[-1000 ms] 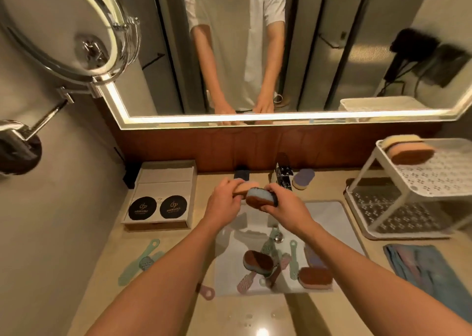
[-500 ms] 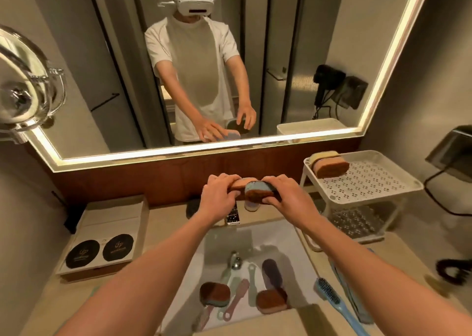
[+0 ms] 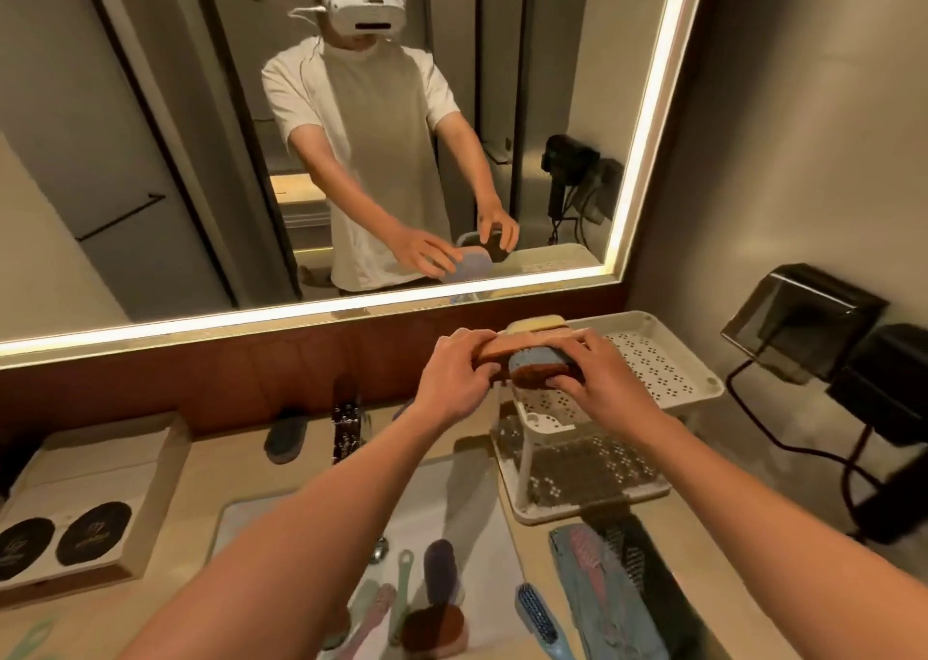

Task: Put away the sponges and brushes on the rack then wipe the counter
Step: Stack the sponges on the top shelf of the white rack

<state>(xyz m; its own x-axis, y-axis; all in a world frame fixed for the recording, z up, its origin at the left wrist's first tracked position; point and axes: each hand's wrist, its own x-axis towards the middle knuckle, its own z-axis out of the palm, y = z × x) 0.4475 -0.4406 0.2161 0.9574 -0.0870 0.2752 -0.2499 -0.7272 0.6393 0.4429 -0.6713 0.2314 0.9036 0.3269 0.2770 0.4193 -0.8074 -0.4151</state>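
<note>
My left hand [image 3: 454,381] grips a pink-and-brown sponge [image 3: 522,347] and my right hand [image 3: 597,381] grips a blue-and-brown sponge [image 3: 535,367]. Both are held side by side at the left edge of the white two-tier rack [image 3: 658,373]. A yellow-topped sponge [image 3: 535,324] lies on the rack's top shelf just behind them. In the sink [image 3: 452,509] lie a brown sponge [image 3: 434,627], a dark blue sponge [image 3: 441,571] and several thin brushes [image 3: 401,589]. A blue brush [image 3: 540,617] lies on the counter beside the sink.
A folded blue cloth [image 3: 602,594] lies on the counter in front of the rack. A dark sponge [image 3: 286,436] lies next to the faucet [image 3: 346,426]. A tray with black coasters [image 3: 80,504] sits at the left. Black holders and cables [image 3: 853,358] hang on the right wall.
Both hands have carried the two sponges to the right, from over the faucet to the rack's left edge. My view has swung right and up.
</note>
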